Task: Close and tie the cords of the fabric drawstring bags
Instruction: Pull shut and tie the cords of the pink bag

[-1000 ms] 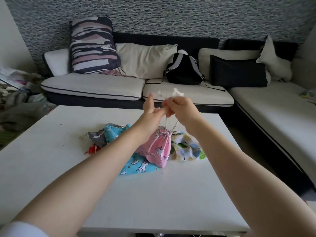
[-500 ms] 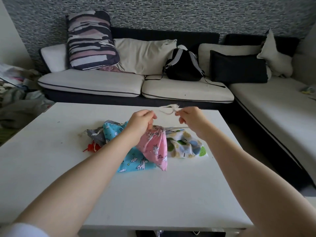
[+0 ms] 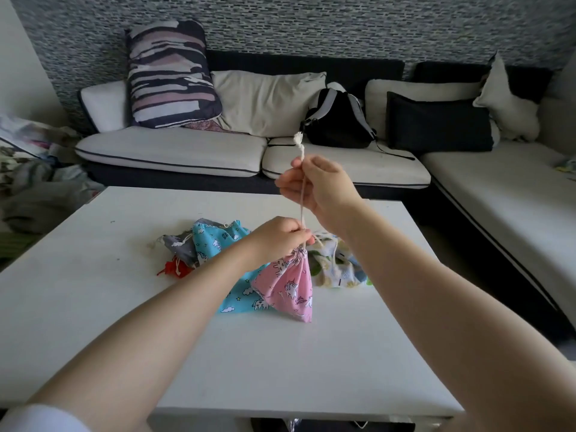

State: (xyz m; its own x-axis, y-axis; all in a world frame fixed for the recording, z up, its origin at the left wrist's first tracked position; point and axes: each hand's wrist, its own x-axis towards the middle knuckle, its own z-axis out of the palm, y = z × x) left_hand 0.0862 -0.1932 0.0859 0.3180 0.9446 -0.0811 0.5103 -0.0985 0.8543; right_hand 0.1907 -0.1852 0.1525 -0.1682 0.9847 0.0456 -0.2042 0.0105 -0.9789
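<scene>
Behind everything stood a wall of small grey mosaic tiles (image 3: 311, 23), and along it ran a long corner sofa with cream seat cushions and a dark frame (image 3: 174, 151), carrying a striped pink, cream and navy pillow (image 3: 170, 73), a plain cream pillow (image 3: 268, 101), a black backpack with grey straps (image 3: 338, 120) and a dark square cushion (image 3: 436, 123). Nearer the camera lay a broad white rectangular table (image 3: 280, 353). On it, towards the far side, sat a small heap of fabric drawstring bags: a light blue bag printed with white unicorns and clouds (image 3: 218, 244), a cream bag with green and blue blotches (image 3: 336, 266) to the right, a grey bag (image 3: 177, 247) at the left edge and a scrap of red fabric (image 3: 174, 269) just beside it. In front of these the pink unicorn-print drawstring bag (image 3: 290, 285) hung with its mouth gathered shut and its lower corner touching the table. The left hand (image 3: 277, 235) was curled tight, pinching the bunched neck of the pink bag where the cord came out. Above it the right hand (image 3: 321, 182) gripped the white cotton cord (image 3: 301, 210) between thumb and fingers, holding it taut and nearly upright. The cord's knotted end (image 3: 298, 140) stuck up past the right hand's fingertips.
</scene>
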